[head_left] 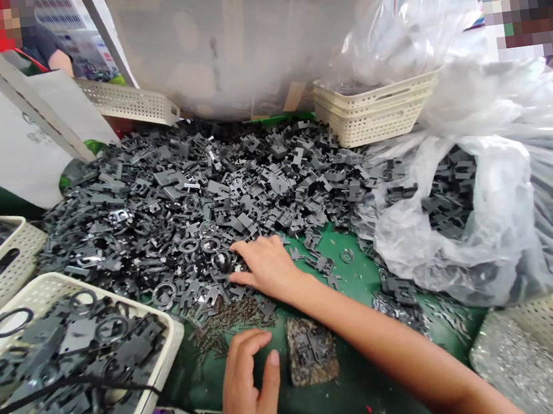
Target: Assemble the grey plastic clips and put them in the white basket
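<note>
My right hand (269, 265) reaches over the front edge of a heap of dark grey plastic parts (254, 189). Its thumb and forefinger are apart, close to a round black ring (221, 261); its other fingertips are partly hidden behind the hand. My left hand (250, 385) is near the table's front edge, fingers loosely curled and thumb apart, with nothing seen in it. Just right of it sits a rough, worn block (314, 371) with dark parts on its top. Behind my left hand lies a scatter of tiny brownish pieces (227, 317).
A cream basket (174, 340) of flat grey parts and rings stands at left, a black cable across it. Clear plastic bags (504, 219) spread at right, beside stacked baskets (377, 121). A bag of small shiny pieces (522, 365) lies front right on the green table (351, 285).
</note>
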Motion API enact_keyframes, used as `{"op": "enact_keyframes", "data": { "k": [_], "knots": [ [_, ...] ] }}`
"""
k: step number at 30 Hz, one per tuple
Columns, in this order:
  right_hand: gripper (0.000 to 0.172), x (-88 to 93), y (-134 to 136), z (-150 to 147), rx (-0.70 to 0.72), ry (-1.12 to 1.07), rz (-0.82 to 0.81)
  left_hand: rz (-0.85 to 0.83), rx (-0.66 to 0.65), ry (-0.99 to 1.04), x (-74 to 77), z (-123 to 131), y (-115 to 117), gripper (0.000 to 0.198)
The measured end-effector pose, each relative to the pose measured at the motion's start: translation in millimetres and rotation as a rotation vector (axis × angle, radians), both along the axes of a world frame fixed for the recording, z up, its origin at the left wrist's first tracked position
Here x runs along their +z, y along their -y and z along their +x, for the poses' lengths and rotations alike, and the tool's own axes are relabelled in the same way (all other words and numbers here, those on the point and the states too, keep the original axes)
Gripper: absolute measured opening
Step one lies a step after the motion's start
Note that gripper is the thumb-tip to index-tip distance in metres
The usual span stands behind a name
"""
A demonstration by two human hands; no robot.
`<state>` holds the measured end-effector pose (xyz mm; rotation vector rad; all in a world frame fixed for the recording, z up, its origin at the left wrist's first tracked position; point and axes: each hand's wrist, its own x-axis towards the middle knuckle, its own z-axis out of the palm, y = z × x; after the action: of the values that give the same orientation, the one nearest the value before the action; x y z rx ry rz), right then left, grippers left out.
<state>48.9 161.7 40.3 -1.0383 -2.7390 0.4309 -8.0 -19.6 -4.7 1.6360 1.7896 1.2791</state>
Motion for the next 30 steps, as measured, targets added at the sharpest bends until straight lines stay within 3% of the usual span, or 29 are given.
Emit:
{"op": "enact_keyframes", "data": {
  "k": [6, 8, 9, 11, 14, 16, 18, 21, 23, 25, 30],
  "knots": [
    [0.05, 6.1, 13, 24, -0.046, -0.081, -0.051, -0.086, 0.117, 0.278, 5.6, -7, -8, 0.015],
    [0.043, 14.0, 18, 36, -0.109, -0.213, -0.123, -0.175, 0.163, 0.448, 8.9, -10, -13, 0.022],
    [0.035, 18.0, 22, 42, -0.121, -0.288, -0.209, -0.223, 0.173, 0.542, 11.2, -12, -16, 0.026],
    [0.021, 24.1, 31, 53, -0.068, -0.421, -0.534, -0.287, 0.128, 0.743, 16.7, -13, -23, 0.035],
    [0.025, 25.8, 45, 67, 0.025, -0.622, -1.146, -0.244, -0.004, 0.912, 25.2, -11, -32, 0.036],
    [0.029, 23.6, 55, 75, -0.015, -0.716, -1.27, -0.213, -0.017, 0.901, 29.0, -7, -35, 0.028],
    [0.025, 21.7, 65, 84, -0.087, -0.694, -1.067, -0.228, 0.018, 0.9, 30.5, 1, -35, 0.024],
    [0.018, 22.2, 82, 98, -0.073, -0.489, -0.476, -0.267, 0.099, 1.009, 29.1, 15, -30, 0.027],
    [0.015, 23.9, 92, 108, -0.014, -0.365, -0.212, -0.287, 0.139, 1.061, 27.5, 24, -26, 0.031],
    [0.013, 25.7, 100, 116, 0.022, -0.271, -0.13, -0.318, 0.147, 1.051, 26.1, 33, -20, 0.033],
    [0.011, 27.8, 109, 130, 0.064, -0.131, -0.171, -0.379, 0.117, 0.958, 19.3, 43, -7, 0.034]
  ]
}}
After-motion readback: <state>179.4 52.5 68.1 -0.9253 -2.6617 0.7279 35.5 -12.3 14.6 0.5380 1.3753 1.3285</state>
